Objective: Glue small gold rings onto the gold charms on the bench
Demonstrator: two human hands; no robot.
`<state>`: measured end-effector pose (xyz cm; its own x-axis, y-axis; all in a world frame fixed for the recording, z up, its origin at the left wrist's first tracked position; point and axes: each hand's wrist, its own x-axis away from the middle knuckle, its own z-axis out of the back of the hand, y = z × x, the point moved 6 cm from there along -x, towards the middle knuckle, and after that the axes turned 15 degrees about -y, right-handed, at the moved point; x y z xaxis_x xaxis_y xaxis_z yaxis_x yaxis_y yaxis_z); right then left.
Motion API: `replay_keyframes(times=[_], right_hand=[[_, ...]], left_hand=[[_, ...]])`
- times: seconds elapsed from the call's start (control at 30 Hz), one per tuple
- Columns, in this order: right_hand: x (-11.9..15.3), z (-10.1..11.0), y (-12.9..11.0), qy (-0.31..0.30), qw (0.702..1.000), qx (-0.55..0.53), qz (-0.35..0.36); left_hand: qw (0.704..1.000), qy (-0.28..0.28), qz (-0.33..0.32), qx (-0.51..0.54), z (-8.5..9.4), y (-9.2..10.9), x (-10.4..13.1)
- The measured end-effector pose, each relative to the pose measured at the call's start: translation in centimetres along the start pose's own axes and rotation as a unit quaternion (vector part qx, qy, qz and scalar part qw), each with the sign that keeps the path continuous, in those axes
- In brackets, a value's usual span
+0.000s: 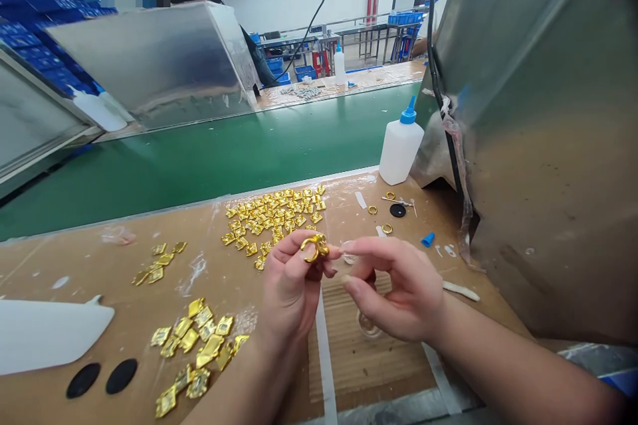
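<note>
Left hand (pixel 289 285) pinching gold ring (pixel 315 249) — right hand (pixel 399 285) beside it, thumb and forefinger parted — best keep ring steady, touch lightly.

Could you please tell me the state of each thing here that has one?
Left hand, closed on gold ring
Gold ring, held
Right hand, thumb and forefinger apart
Nearer bottle, upright, blue nozzle on
Small blue cone, lying loose
Gold pieces, spread in groups

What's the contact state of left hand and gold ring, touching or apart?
Touching: the head view shows the left hand pinching the gold ring between thumb and fingers.
</note>
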<state>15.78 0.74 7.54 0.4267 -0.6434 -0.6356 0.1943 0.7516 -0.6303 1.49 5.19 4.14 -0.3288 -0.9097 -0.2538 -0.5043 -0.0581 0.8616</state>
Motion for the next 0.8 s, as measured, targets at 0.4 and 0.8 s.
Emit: replay_keyframes(times=[0.4,0.8], right_hand=[[0.01,-0.01,0.55,0.020,1.000,-0.008,0.000],[-0.01,-0.12,0.62,0.015,1.000,0.007,0.005]], left_hand=[[0.995,0.037,0.007,0.090,0.56,0.09,0.14],[0.997,-0.014,-0.007,0.078,0.06,0.36,0.02]])
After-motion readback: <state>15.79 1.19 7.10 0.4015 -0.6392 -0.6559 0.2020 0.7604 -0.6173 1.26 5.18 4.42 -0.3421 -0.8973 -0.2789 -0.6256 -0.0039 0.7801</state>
